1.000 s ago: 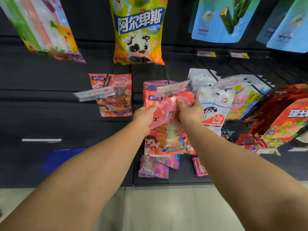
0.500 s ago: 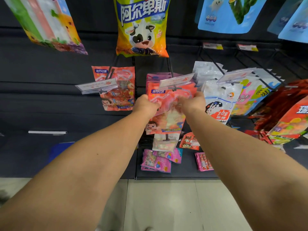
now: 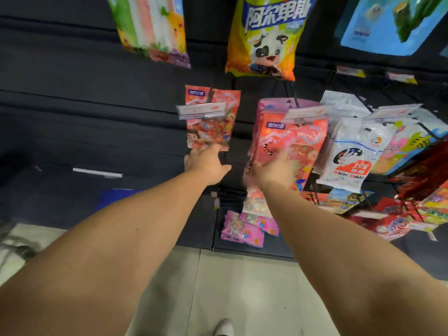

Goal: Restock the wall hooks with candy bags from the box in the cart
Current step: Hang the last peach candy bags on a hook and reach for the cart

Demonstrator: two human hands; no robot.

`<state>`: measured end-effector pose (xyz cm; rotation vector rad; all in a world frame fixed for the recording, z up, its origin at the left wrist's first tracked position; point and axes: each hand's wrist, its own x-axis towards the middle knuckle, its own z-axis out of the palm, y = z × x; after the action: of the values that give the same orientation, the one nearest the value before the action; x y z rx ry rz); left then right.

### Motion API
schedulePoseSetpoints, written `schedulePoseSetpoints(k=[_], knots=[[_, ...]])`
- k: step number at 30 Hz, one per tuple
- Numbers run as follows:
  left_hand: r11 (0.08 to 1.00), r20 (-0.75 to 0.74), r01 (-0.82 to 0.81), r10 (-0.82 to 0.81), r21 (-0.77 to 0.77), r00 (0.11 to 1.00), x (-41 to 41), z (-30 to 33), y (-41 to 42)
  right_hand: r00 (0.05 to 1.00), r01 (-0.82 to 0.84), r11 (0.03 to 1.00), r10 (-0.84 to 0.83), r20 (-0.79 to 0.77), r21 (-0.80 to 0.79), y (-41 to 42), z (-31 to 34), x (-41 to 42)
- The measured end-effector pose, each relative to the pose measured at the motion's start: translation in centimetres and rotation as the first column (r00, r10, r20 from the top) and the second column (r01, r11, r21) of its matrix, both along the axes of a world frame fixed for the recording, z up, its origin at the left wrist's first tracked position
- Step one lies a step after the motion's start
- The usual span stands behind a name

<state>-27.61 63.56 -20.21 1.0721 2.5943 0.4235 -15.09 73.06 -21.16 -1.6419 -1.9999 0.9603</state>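
The dark wall [image 3: 72,98] carries rows of hooks, and the big change on it is that the pink bag [image 3: 291,141], gripped at its top by both hands a second ago, now hangs by itself at the front of the middle hook, under a price tag [image 3: 306,113]; I judge this bag restocked, and the next should come from the box, which is not in view, like the cart. The right hand [image 3: 274,169], blurred, lies at the bag's lower edge; I cannot tell whether its grip is closed on it or merely touching. The left hand [image 3: 206,163] has shifted to the neighbouring red bag [image 3: 211,122], fingers straight against its bottom, gripping nothing. Largest writing first: the yellow cow bag [image 3: 264,37] overhead reads 阿尔卑斯; the white bag [image 3: 349,156] reads "White Rabbit" only in part; the blue logos on the pink and red bags are too blurred to read.
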Motion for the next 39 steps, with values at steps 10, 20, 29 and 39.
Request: schedulePoseSetpoints(k=[10, 20, 29, 39], knots=[[0.966, -0.126, -0.232, 0.217, -0.116, 0.968, -13.3, 1.0, -27.3, 0.652, -0.718, 0.693, 0.643, 0.403, 0.056, -23.5, 2.1, -17.2], [0.732, -0.239, -0.675, 0.641, -0.095, 0.729, -23.7, 4.9, -61.4, 0.232, -0.972, 0.198, 0.893, 0.387, 0.125, -55.1, 5.5, -34.9], [0.485, -0.245, -0.865, 0.829, -0.131, 0.502, -30.1, 4.1, -76.9, 0.004, -0.983, -0.073, 0.91, 0.414, 0.169, -70.8, 5.2, -45.1], [0.36, -0.235, -0.919, 0.89, -0.159, 0.39, -45.6, 3.1, -84.1, -0.126, -0.979, -0.18, 0.9, 0.418, 0.092, -76.7, 5.0, -63.1]])
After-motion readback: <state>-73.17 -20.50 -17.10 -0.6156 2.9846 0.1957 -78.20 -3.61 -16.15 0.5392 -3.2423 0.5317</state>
